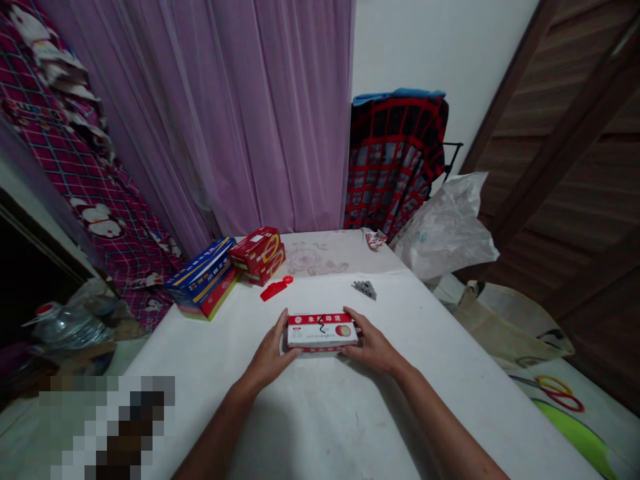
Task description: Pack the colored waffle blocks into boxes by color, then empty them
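One bare left hand (pixel 269 357) and one bare right hand (pixel 376 345) hold a flat white-and-red cardboard box (pixel 320 331) between them, one at each short end. Both hands part-open, curled to box width; thumbs at near edge, fingertips at far corners. Box position: middle of white-covered table (pixel 320 413); contact with surface unclear. Just beyond: thin bright-red piece (pixel 273 290), left; small grey heap (pixel 365 289), right. Farther left: stacked blue-and-yellow box (pixel 203 270), red cardboard boxes (pixel 255 247).

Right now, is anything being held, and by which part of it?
Yes, the red-and-white vermilion ink-paste box: the left grip has one short end, the right grip the other.
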